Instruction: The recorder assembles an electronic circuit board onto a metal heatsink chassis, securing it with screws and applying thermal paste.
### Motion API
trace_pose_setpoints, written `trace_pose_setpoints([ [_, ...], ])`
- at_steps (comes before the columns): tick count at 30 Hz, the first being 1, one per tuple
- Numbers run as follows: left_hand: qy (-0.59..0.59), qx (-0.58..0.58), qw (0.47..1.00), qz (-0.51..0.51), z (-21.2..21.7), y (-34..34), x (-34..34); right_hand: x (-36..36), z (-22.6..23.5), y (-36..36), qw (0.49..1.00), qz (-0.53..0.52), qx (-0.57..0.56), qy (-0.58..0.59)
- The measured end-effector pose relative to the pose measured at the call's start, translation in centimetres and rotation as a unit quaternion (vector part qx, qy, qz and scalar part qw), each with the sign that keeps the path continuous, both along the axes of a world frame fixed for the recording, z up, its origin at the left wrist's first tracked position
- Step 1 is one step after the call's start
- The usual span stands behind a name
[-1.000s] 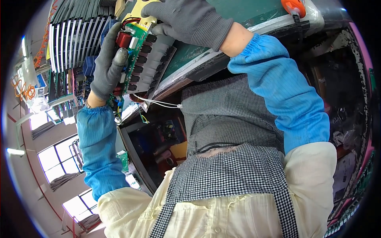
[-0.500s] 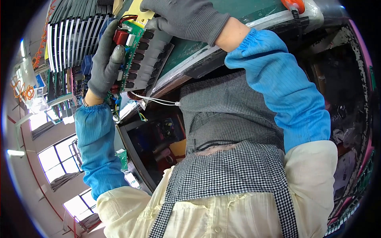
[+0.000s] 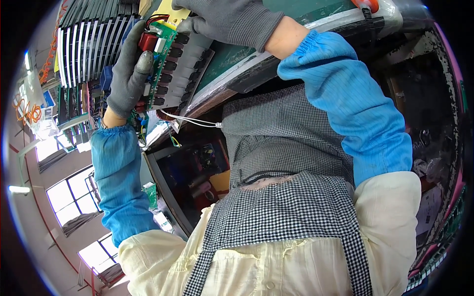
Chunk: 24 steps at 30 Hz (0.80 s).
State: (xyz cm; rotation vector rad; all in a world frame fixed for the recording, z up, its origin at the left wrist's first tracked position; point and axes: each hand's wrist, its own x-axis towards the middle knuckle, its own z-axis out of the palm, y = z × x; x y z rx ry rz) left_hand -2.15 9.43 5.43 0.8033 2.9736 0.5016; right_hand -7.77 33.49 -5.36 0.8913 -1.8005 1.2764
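A green circuit board (image 3: 160, 74) with a red block, black flat parts and a grey metal heat sink (image 3: 186, 66) stands tilted near the bench edge. My left hand (image 3: 127, 81), in a grey glove, is closed on its left side, the thumb lying over the components. At the far end my right hand (image 3: 232, 22), gloved too, has bent fingers over a yellow piece (image 3: 169, 12) and its thumb at the corner of the board and heat sink. Its fingertips are partly hidden. White wires (image 3: 195, 121) with a small plug hang from the near end, beside a copper-coloured coil (image 3: 165, 114).
Many dark boards with pale edges (image 3: 91, 52) are stacked at the left. The green bench top (image 3: 224, 61) has a pale edge strip. An orange-red object with a black cord (image 3: 366, 6) lies at the far right. Below the bench is a dark shelf (image 3: 197, 172) with assorted things.
Both hands and the board have shifted very slightly left and toward the far side. The hold looks the same.
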Motion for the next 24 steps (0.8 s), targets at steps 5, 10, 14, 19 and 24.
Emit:
trace_pose_setpoints([
  [5, -0.015, 0.017, 1.000, 0.010, -0.1, 0.4, 0.1, 0.2, -0.2, 0.2, 1.000, -0.014, 0.004, -0.009],
  [10, -0.016, 0.016, 1.000, 0.006, 0.1, 0.1, 0.2, 1.5, 1.1, 1.7, 0.993, 0.043, 0.020, -0.112],
  [14, -0.022, 0.030, 0.999, 0.017, 0.0, 0.2, 0.4, 1.0, 0.1, 0.9, 1.000, 0.002, -0.030, 0.001],
  [19, -0.018, 0.019, 1.000, 0.009, 0.0, 0.7, 0.2, -1.1, -1.4, -3.5, 0.995, -0.093, 0.023, -0.022],
  [24, -0.019, 0.026, 0.999, 0.016, -0.1, 0.2, 0.3, 1.2, 0.4, 0.5, 0.999, -0.029, -0.014, -0.031],
])
